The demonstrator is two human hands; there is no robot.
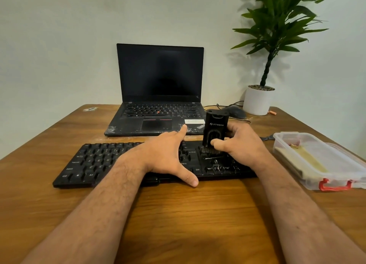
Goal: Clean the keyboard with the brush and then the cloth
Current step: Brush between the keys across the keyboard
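The keyboard (126,162) lies across the table (178,214), the laptop (158,97) just behind it. The left hand (164,157) rests on the keyboard's middle; the right hand (243,149) holds the brush (214,131) upright on its right part. Right of the keyboard sits a box (324,160). Behind the box stands a plant (263,97), a mouse (235,112) between plant and laptop.

Black full-size keyboard (122,162) lies flat on the wooden table (188,214), long side toward the person, just in front of an open laptop (158,97). White legends on the keys; middle section hidden under a hand. Brush (214,131): a black block-shaped body with pale lettering on its face, standing upright, short dark bristles down on the keys at the right end of the board. Cloth not clearly identifiable.
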